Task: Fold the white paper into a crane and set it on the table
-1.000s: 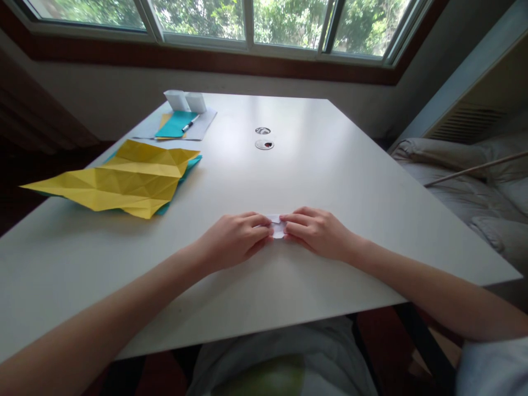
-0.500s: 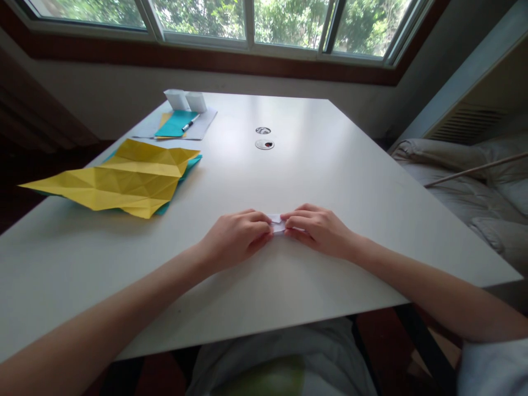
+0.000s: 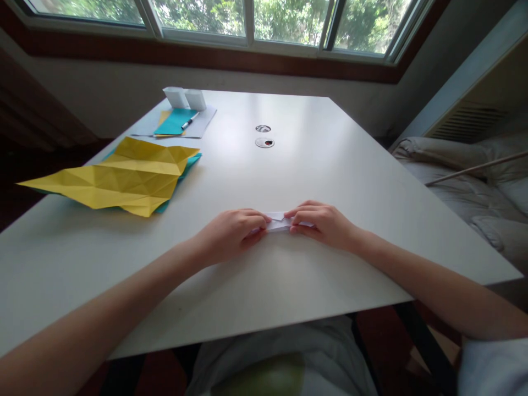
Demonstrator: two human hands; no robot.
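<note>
A small folded white paper (image 3: 279,224) lies between my two hands, low over the near part of the white table (image 3: 346,181). My left hand (image 3: 235,234) pinches its left end with thumb and fingers. At the other end, my right hand (image 3: 319,223) has its fingers closed on the paper, thumb below and fingertips above. A crease and a slanted flap show in the gap between the hands. Both ends of the paper are partly hidden by my fingers.
To the left lies a creased yellow sheet (image 3: 136,176) over a teal one (image 3: 190,165). Farther back are a small teal sheet (image 3: 175,122), a marker (image 3: 190,121) and white folded paper pieces (image 3: 185,99). Two round inserts (image 3: 264,143) sit in the tabletop. A sofa (image 3: 462,192) stands at right.
My hands have moved slightly apart along the paper, so more of its middle shows. The sheets on the left have not been moved.
</note>
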